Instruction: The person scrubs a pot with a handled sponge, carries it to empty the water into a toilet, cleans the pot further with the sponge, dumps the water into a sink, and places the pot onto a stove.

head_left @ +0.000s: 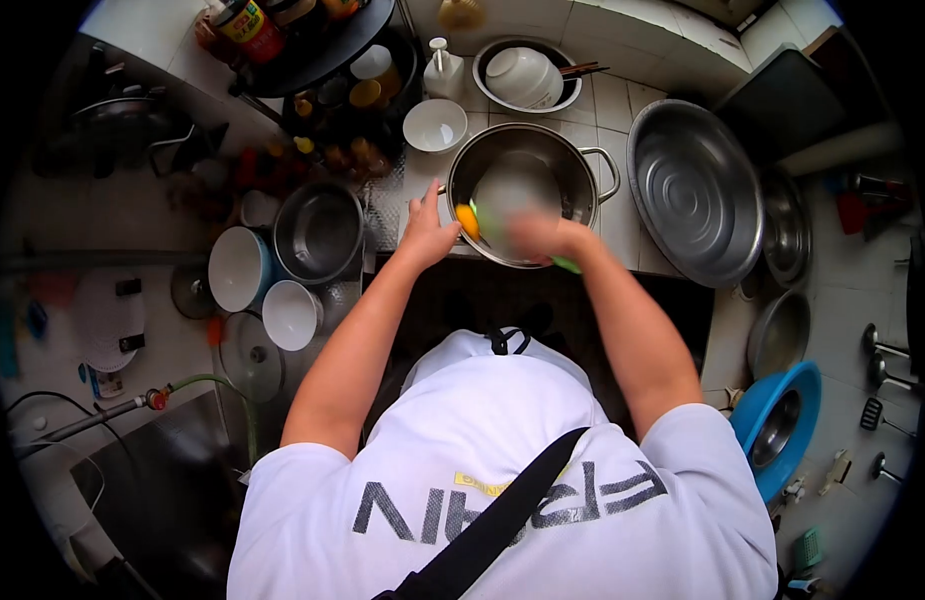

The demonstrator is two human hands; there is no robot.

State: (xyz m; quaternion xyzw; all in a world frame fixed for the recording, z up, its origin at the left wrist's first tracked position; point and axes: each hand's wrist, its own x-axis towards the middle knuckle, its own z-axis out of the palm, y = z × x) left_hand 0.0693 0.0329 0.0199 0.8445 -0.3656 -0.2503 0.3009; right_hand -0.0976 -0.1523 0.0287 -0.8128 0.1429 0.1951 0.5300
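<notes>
A steel pot (594,205) with two side handles stands on the tiled counter in front of me. My left hand (427,235) grips it at the left handle and rim. My right hand (542,236) is inside the pot near its front wall, smeared by motion. Green shows on both sides of that hand, with a green piece (567,264) sticking out below the wrist. The hand seems closed on something I cannot make out. An orange-yellow piece (468,221) lies against the pot's left wall. Blur hides most of the pot's bottom.
Behind the pot are a white bowl (435,126), a pump bottle (443,72) and a basin (574,100) with a bowl and chopsticks. A large metal basin (694,190) leans at right, above a blue basin (810,400). Bowls and another pot (318,232) stand left.
</notes>
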